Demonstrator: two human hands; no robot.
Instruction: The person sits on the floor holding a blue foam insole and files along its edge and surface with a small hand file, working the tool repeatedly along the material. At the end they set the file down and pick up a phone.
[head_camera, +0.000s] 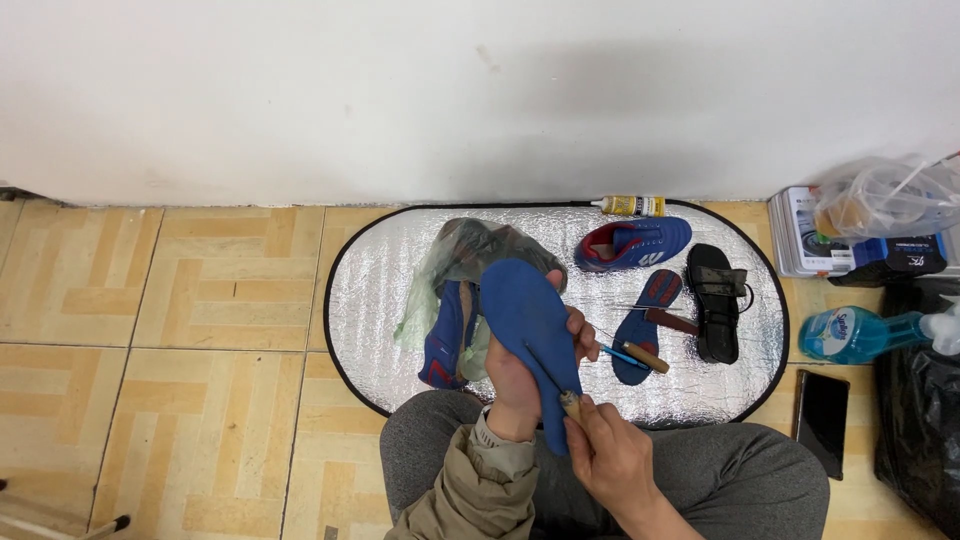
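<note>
Off to the left hand's (520, 385) outer side a blue shoe (445, 335) lay against a crumpled plastic bag (470, 250), parked within reach. That hand cupped the blue insole (528, 320) from beneath, fingers wrapped around its edge, tilting it up toward the face. The right hand (610, 455) pinched a wooden-handled awl (560, 385), its point resting on the insole's surface. Beyond its knuckles, a second insole (645, 320), a sandal (715, 300) and the other shoe (632, 243) waited on the foil mat (380, 300).

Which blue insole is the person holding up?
The plain blue insole, gripped by the left hand while the right hand works a tool on it. The other insole lies flat on the silver mat.
</note>
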